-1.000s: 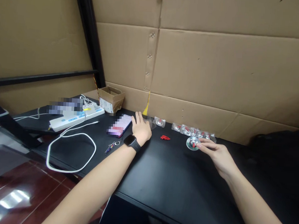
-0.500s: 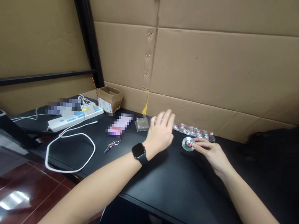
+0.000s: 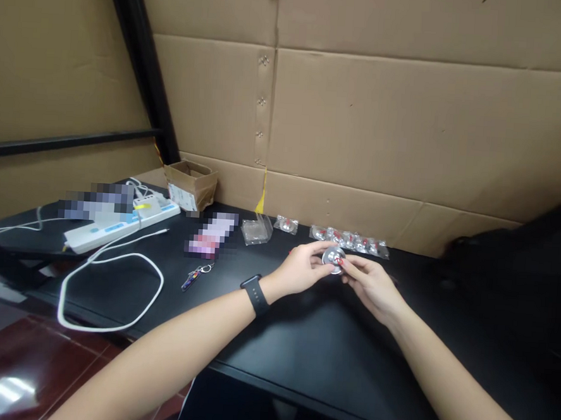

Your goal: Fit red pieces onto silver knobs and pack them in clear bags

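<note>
Both hands meet over the middle of the black table. Between them is a small silver cymbal (image 3: 333, 260), round with a domed middle and a bit of red at its centre. My left hand (image 3: 300, 268), with a black watch at the wrist, grips the left edge between thumb and fingers. My right hand (image 3: 368, 285) pinches the cymbal from the right, thumb near the red part. Fingers cover parts of its rim. Just behind my left hand a speck of red shows; what it belongs to is hidden.
Several clear-bagged silver discs with red bits (image 3: 349, 241) lie along the cardboard wall, with one bagged disc (image 3: 286, 224) apart. Leftward are a clear plastic packet (image 3: 256, 231), a blurred pink-purple item (image 3: 212, 234), a keyring (image 3: 195, 277), a small carton (image 3: 191, 184), a power strip (image 3: 122, 227) and a white cable (image 3: 159, 291).
My left hand has come down from above the table and taken hold of the cymbal's left edge. My right hand has brought the cymbal leftward to meet it. The view has shifted slightly.
</note>
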Available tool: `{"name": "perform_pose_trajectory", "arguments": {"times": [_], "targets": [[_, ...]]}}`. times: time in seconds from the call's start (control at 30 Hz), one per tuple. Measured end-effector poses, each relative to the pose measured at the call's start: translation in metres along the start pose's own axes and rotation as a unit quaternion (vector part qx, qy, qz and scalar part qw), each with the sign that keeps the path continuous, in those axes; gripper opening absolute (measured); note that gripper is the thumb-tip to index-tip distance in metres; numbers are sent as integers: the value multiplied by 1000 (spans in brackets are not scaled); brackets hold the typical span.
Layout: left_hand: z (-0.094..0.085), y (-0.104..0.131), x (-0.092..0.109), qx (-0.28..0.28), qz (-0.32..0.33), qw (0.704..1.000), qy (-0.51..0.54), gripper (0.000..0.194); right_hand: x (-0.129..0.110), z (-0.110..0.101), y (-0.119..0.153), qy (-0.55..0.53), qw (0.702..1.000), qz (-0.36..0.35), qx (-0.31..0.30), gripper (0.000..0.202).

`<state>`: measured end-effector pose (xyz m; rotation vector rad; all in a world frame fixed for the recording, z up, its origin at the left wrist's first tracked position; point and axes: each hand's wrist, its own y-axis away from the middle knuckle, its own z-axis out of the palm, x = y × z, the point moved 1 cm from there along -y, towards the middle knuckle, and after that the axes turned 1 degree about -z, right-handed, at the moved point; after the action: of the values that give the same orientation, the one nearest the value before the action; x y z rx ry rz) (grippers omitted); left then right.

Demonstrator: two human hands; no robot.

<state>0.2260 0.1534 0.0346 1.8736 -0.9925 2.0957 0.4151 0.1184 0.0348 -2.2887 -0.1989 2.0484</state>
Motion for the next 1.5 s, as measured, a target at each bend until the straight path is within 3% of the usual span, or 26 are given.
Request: {"name": "perform_pose_trajectory", "arguments": {"times": [0.13, 0.23, 0.33, 0.47, 0.63, 0.8, 1.03, 1.27, 1.5], "targets": [[0, -2, -2, 12, -34, 999, 23, 54, -6, 2, 3, 123, 982, -131, 60, 44], [-1, -1, -1, 22, -59, 998, 26, 55, -17, 3, 7, 255, 938, -233, 40, 31], [-2, 0, -3, 26, -95, 995, 33, 61, -23, 1, 9, 308, 911, -275, 12, 24], [-5, 1, -11, -16, -136, 990, 31, 72, -19, -5, 7, 290, 925, -247, -6, 18], [-6, 2, -11, -95, -108, 983, -111, 55, -12, -14, 1, 256, 943, -211, 7, 20], [-10, 2, -11, -81, -34, 956, -279, 55, -7, -19, -2, 204, 962, -182, 14, 22], [-8, 4, -16, -106, -23, 918, -381, 52, -6, -15, -2, 134, 976, -170, 17, 26], [-4, 1, -2, -7, 47, 947, -317, 24, -3, -6, 0, 99, 982, -161, 11, 27], [-5, -1, -5, 22, 44, 956, -289, 16, -6, 2, 4, 87, 981, -172, 13, 24]]}}
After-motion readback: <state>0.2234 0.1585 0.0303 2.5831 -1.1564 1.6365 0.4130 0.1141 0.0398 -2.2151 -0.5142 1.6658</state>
